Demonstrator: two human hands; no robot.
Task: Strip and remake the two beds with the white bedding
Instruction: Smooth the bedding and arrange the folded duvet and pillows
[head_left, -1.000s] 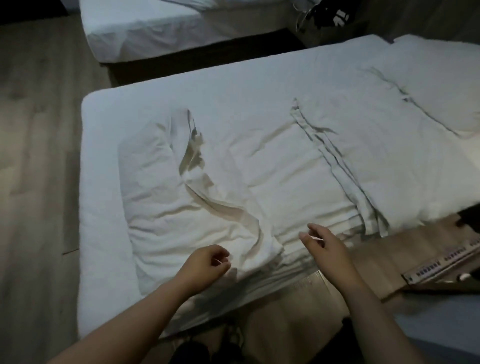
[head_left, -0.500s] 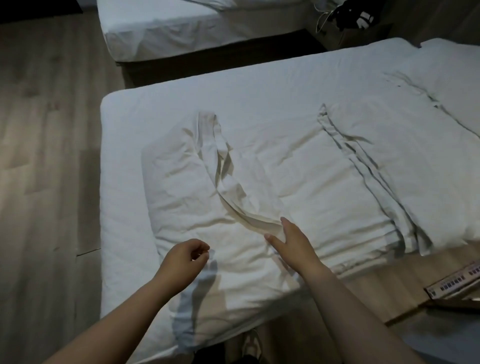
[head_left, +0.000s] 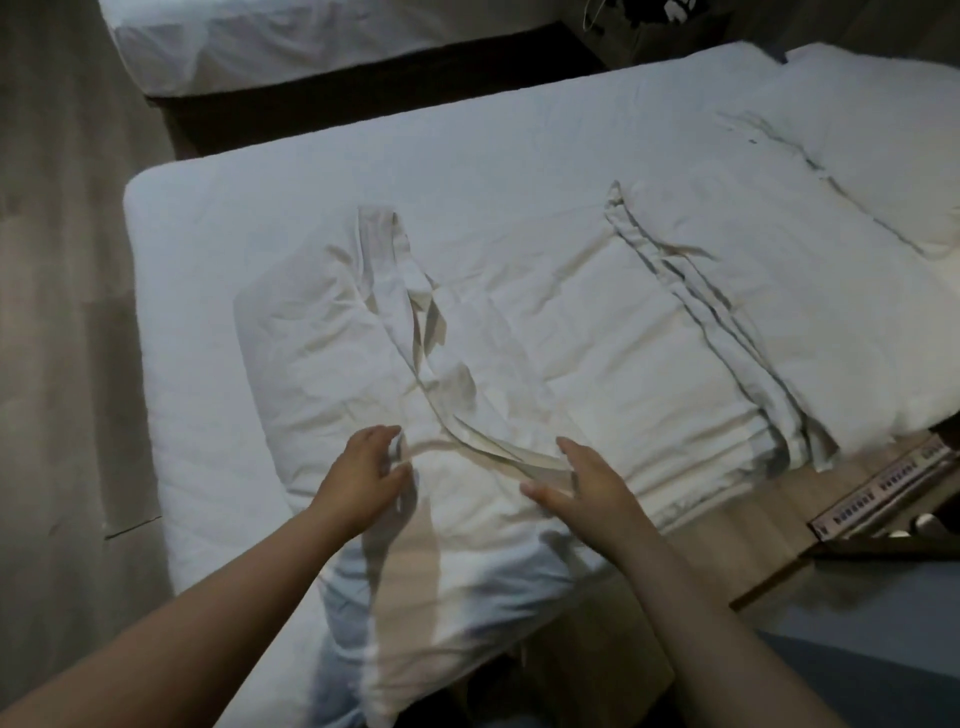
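Reaching over the near bed (head_left: 218, 249), both bare arms come in from the bottom edge, and the hands sit close together on a rumpled white sheet (head_left: 322, 364) spread across the mattress. The left hand (head_left: 363, 478) rests on the sheet's crumpled left part. Its fingers (head_left: 382, 434) are lightly curved with the thumb held apart, and a raised edge of cloth stands in the gap. I cannot tell whether it is pinched. The right hand (head_left: 587, 483) lies just to the right, its fingers (head_left: 569, 447) straight and close together and the thumb spread wide. A long hem band (head_left: 402, 306) runs down the sheet from the far side and ends in the crook between that thumb and forefinger.

To the right of the hands, more white bedding lies flat in a folded stack (head_left: 649, 374), its layered edges showing as parallel ridges. A pillow (head_left: 883, 119) sits at the bed's far right end. The second bed (head_left: 260, 47), also in white, stands well apart across the wooden floor (head_left: 62, 312). A strip of switches (head_left: 883, 493) is set in the wooden surface beside the near bed.
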